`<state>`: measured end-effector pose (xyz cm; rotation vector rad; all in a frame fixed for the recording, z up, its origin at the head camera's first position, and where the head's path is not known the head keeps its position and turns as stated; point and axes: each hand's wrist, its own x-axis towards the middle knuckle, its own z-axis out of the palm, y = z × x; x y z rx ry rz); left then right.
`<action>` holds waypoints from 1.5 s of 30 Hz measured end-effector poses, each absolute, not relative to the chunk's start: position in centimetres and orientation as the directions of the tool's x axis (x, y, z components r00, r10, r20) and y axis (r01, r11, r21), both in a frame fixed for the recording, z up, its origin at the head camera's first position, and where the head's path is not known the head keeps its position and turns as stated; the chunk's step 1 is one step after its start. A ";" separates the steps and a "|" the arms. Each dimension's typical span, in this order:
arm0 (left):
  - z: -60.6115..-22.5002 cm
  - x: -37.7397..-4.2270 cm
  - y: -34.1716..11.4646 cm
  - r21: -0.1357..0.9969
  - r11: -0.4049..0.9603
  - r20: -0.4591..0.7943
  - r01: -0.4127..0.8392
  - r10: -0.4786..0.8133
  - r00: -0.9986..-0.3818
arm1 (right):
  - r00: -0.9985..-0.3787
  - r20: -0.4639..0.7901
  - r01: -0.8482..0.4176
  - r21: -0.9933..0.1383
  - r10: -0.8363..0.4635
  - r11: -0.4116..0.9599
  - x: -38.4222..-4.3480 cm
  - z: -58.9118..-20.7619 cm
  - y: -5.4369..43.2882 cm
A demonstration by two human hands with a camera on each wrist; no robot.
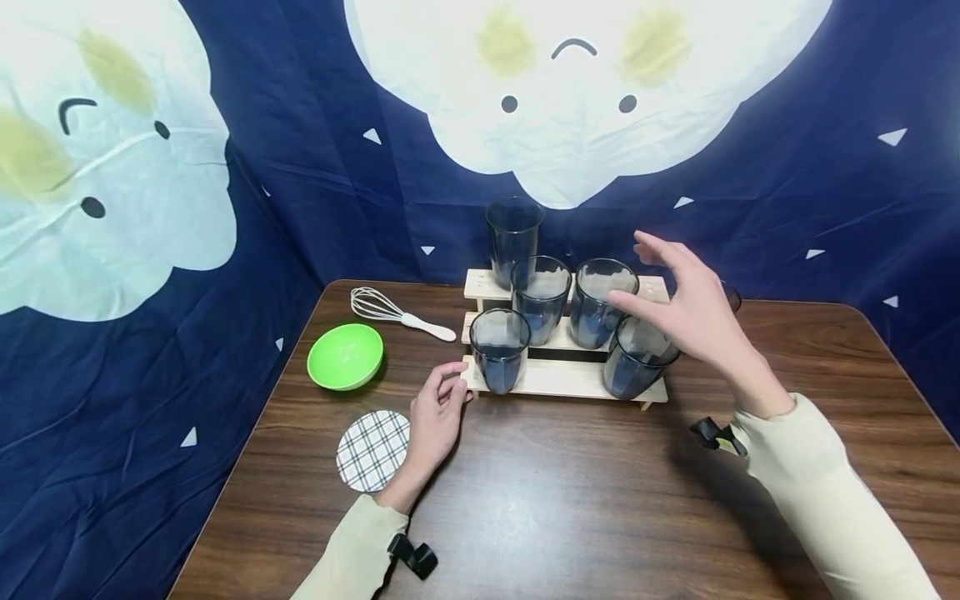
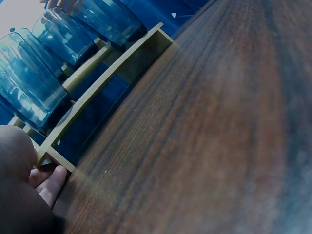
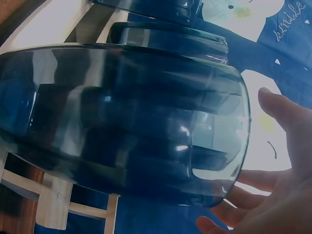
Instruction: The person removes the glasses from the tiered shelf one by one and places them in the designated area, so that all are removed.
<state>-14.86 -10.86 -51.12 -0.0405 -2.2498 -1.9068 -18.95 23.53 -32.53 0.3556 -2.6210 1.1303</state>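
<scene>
A tiered wooden rack (image 1: 558, 379) holds several smoky blue drinking glasses. My left hand (image 1: 437, 417) grips the left end of its lowest tier; in the left wrist view, the fingers (image 2: 54, 183) curl at the rack's corner. The front left glass (image 1: 500, 354) stands near that hand. My right hand (image 1: 693, 312) is raised over the rack's right side, thumb and fingers spread. Below it, the front right glass (image 1: 633, 371) leans on the lowest tier. A large glass (image 3: 131, 122) fills the right wrist view, its rim near the spread fingers. Another glass (image 1: 732, 297) is mostly hidden behind the right hand.
On the table's left side are a green bowl (image 1: 345, 357), a white whisk (image 1: 405, 318) and a round checked coaster (image 1: 367, 458). A dark blue cloth (image 1: 300, 150) with cloud faces hangs behind the table and along its left.
</scene>
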 end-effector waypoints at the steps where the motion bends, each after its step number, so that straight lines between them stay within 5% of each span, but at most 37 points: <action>1: -51.1 -14.9 -10.8 0.975 0.170 0.163 0.144 -0.101 -0.982 | -0.939 0.321 -0.318 -0.669 -0.124 0.672 -19.0 -32.5 23.5; 22: -51.1 -14.9 -10.8 0.970 0.195 0.167 0.146 -0.101 -0.981 | -0.952 0.191 -0.307 -0.577 -0.240 0.757 -20.1 -33.2 22.5; 45: -51.5 -15.0 -10.9 0.974 0.173 0.162 0.143 -0.100 -0.982 | -0.965 0.205 -0.261 -0.687 -0.163 0.678 -20.4 -33.8 22.5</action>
